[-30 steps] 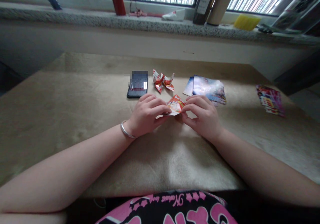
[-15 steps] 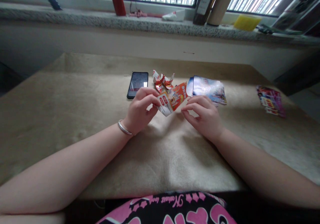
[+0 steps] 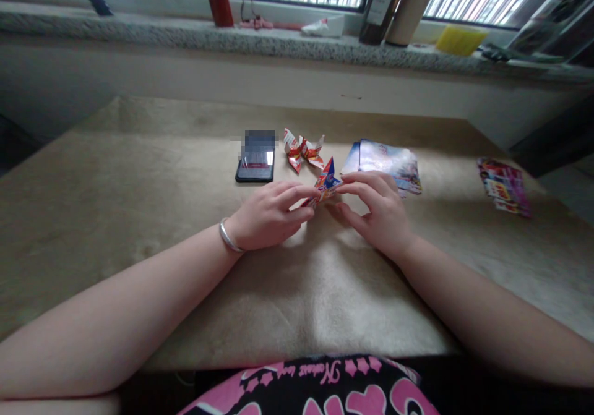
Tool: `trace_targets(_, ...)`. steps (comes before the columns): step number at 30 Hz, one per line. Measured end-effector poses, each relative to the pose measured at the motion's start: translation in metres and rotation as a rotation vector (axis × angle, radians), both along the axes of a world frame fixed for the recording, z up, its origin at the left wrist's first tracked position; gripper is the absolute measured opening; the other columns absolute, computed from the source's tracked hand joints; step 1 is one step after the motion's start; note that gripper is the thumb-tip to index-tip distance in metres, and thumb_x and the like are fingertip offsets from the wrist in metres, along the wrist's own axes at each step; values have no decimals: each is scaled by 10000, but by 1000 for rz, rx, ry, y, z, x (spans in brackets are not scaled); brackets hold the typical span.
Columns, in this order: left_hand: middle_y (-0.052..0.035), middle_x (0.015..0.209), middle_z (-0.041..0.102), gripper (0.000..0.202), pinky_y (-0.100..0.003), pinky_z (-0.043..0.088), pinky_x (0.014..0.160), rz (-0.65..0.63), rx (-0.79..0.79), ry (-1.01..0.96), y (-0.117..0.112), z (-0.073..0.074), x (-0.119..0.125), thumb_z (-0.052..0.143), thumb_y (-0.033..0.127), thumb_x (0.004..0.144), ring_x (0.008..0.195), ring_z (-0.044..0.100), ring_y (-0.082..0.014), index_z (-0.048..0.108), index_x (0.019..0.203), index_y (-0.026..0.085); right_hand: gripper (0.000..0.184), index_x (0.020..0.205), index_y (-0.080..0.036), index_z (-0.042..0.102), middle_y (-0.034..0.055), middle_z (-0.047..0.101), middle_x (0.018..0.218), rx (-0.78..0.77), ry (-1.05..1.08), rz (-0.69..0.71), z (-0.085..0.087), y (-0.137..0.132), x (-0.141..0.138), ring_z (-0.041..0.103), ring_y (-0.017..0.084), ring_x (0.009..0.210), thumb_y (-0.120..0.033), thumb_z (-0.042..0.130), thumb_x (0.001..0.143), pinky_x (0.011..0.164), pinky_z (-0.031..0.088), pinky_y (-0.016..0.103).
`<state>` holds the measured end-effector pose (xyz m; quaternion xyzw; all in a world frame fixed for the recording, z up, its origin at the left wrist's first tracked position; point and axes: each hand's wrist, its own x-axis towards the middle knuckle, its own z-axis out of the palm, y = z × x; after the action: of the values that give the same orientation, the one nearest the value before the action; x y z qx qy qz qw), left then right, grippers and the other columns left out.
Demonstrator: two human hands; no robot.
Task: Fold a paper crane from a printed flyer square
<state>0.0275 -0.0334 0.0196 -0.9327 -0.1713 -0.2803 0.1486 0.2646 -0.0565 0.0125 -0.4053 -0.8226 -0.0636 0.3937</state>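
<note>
A small printed paper [image 3: 328, 180], red, orange and blue, is folded with a pointed flap standing up. My left hand [image 3: 273, 212], a silver bangle on its wrist, pinches the paper's left end between thumb and fingers. At the opposite side, the fingertips of my right hand [image 3: 378, 208] grip the paper's right edge, with the thumb lower down. Just behind lies a red and white folded paper piece [image 3: 304, 152] with several pointed tips. The fingers hide part of the paper being held.
Left of the folded piece lies a phone [image 3: 257, 158]. Shiny printed sheets [image 3: 390, 162] lie behind my right hand, and a stack of colourful cards [image 3: 503, 186] rests far right. A windowsill [image 3: 278, 42] behind the table [image 3: 139, 198] holds a red lighter-like object [image 3: 219, 5] and a yellow item [image 3: 460, 41].
The paper has gone from a flatter, opened shape to a folded one with a blue flap upright. My left hand has shifted right and the two hands are closer together.
</note>
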Motion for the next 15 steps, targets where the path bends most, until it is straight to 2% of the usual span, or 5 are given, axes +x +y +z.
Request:
trace_targets(2,-41,1164,597,95,-315,494,885,-21,-32,10,-1,0,-1,522,174,846,1006,579,-173,611,852,207,280,1055,-260,619,53,645,1178,14,-15,-16,-1,1,1,557,253,1086,-235,661,780,967,430,443)
trace_targets(4,-40,1206,585,101,-338,478,945,-45,-57,0,-1,0,-2,540,180,831,1074,562,-186,602,901,217,324,1094,-255,606,50,657,1159,19,-26,-19,-3,2,1,544,257,1109,-236,663,776,973,427,434)
trace_targets(8,-63,1253,575,395,-410,393,1061,-67,-104,-41,1,-3,-4,569,238,835,1156,537,-201,486,1221,232,198,994,-225,645,42,703,965,3,-44,-14,-4,2,2,598,222,979,-224,641,796,890,455,369)
trace_targets(11,-86,1253,573,534,-406,374,1069,-41,-161,-96,2,-3,-5,562,304,859,1149,544,-195,362,1344,205,64,856,-231,672,24,706,894,-40,-94,-36,-3,0,4,613,201,884,-251,622,821,816,438,351)
trace_targets(15,-86,1192,606,486,-387,396,1003,16,-276,-27,2,-1,-5,488,347,901,1062,575,-202,386,1344,176,79,803,-230,680,11,707,827,-99,-165,-19,0,-1,7,609,191,823,-248,609,830,769,414,338)
